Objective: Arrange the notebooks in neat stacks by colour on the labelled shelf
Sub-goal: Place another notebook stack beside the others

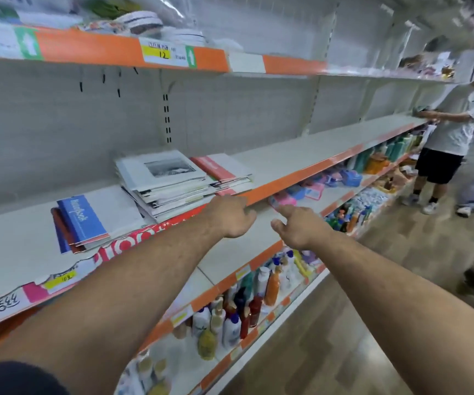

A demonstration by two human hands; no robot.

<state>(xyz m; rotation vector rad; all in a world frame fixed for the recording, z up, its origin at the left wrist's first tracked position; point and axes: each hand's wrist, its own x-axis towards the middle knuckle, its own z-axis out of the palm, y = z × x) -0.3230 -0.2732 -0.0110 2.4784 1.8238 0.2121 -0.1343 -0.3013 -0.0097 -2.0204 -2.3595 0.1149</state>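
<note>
Three piles of notebooks (167, 183) – they look light, floppy, slidey, so grip a pile's sides; left hand (230, 218) loosely curled, right hand (295, 228) index pointing – both empty

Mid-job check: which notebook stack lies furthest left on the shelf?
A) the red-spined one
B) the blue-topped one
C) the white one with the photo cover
B: the blue-topped stack lies left of the white stack, and the red-spined notebooks lie right of that.
</note>
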